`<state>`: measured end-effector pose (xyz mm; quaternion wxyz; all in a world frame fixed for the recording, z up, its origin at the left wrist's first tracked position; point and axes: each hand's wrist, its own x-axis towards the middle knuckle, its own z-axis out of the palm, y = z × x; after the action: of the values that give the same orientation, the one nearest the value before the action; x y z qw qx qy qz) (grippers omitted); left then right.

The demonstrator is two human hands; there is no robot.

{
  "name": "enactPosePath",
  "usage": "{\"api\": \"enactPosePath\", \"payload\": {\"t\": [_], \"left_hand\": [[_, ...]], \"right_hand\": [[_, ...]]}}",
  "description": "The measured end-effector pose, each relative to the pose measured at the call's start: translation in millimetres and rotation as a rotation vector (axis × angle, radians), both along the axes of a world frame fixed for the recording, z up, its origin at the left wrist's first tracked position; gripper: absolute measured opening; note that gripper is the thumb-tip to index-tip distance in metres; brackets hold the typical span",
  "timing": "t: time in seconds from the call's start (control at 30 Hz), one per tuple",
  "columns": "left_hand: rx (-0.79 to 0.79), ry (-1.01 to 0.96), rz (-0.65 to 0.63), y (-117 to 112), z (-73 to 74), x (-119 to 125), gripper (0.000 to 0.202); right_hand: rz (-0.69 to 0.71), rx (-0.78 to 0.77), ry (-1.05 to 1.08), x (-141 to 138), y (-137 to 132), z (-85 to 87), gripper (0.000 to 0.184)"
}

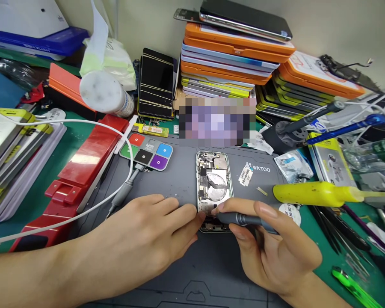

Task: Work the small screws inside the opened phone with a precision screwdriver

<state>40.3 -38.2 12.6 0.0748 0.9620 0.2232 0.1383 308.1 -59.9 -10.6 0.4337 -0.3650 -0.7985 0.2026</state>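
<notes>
An opened phone (214, 184) lies on the dark grey work mat (167, 188), its inner boards, flex cable and round coil showing. At its lower left edge, my left hand (160, 231) has its fingers bent together, the thumb and fingertips gripping the frame. My right hand (276, 244) is closed around a dark grey screwdriver-like pen tool (244, 219), held nearly level over the phone's lower part. One fingertip of that hand touches the phone near its bottom. The tool's tip is hidden, so its contact point cannot be made out.
A palette with coloured squares (146, 154) and a white cable (115, 194) are at the left, near a red tool (86, 158). Right of the phone lie a label (245, 175), a yellow bottle (304, 193) and tweezers (330, 231). Orange cases (234, 47) are stacked behind.
</notes>
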Motion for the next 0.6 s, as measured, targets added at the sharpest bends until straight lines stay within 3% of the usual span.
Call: {"api": "enactPosePath", "payload": {"t": [0.2, 0.37, 0.47, 0.6], "left_hand": [[0.018, -0.015, -0.012, 0, -0.2, 1, 0.022], [0.031, -0.009, -0.015, 0, -1.5, 0, 0.022], [0.03, -0.016, -0.011, -1, -1.1, 0, 0.02], [0.037, -0.002, -0.021, -2, 0.2, 0, 0.016]], "right_hand": [[-0.004, 0.044, -0.086, 1, 2, 3.8, 0.087], [0.087, 0.029, -0.144, 5, 5, 11.6, 0.073], [0.098, 0.102, -0.137, 6, 7, 14.5, 0.066], [0.119, 0.089, -0.122, 7, 6, 16.2, 0.065]]}}
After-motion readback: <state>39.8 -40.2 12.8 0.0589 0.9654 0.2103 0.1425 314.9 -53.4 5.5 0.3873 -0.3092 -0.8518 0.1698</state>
